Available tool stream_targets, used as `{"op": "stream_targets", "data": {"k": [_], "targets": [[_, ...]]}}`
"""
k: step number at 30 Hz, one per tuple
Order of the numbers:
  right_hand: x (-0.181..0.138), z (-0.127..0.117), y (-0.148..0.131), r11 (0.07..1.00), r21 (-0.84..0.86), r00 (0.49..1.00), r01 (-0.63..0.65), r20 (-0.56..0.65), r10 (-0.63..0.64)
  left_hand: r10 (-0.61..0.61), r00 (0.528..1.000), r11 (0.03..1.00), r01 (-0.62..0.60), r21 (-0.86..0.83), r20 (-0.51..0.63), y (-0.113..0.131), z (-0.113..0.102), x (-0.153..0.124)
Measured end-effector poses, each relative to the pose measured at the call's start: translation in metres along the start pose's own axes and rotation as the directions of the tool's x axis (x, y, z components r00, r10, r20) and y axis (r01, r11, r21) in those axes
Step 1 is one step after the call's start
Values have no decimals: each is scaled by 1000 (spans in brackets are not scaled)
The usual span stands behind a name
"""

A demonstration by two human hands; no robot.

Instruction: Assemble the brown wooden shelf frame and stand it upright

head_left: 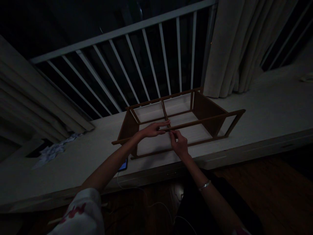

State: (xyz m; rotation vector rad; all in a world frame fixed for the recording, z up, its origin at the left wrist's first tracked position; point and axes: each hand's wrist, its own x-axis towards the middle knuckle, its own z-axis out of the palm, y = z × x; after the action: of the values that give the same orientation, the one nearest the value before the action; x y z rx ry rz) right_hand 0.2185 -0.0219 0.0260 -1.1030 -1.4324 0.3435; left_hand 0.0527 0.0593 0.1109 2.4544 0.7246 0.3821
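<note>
A brown wooden shelf frame (199,123) lies on its side on the white window ledge, with a solid panel at each end. My left hand (153,129) rests on the near long rail where a crossbar (164,109) meets it, fingers stretched out and pointing right. Just below that joint, my right hand (179,143) has thumb and fingertips pinched together against the rail. Whatever those fingertips hold is too small and dark to make out.
Behind the frame runs a white railing (144,27), with curtains (225,49) at both sides. A phone (123,164) with a lit screen and a white cable (156,204) is near the ledge's front edge. Crumpled paper or cloth (52,151) lies at left.
</note>
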Motion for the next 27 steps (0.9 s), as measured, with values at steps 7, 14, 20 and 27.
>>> {"op": "stream_targets", "data": {"k": [7, 14, 20, 27], "targets": [[5, -5, -5, 999, 18, 999, 36, -9, -36, -15, 1000, 1000, 15, -12, 6, 3, -1, 1], [9, -12, -11, 998, 68, 1000, -15, -22, 17, -21, 1000, 1000, 20, 23, 6, 4, -1, 0], [12, -14, -10, 989, 113, 996, -92, 16, 91, -28, 1000, 999, 28, 22, 6, 3, -1, 1], [14, -14, -13, 964, 206, 986, -167, 27, 165, -23, 1000, 1000, 23, -1, 1, 5, -2, 1]]}}
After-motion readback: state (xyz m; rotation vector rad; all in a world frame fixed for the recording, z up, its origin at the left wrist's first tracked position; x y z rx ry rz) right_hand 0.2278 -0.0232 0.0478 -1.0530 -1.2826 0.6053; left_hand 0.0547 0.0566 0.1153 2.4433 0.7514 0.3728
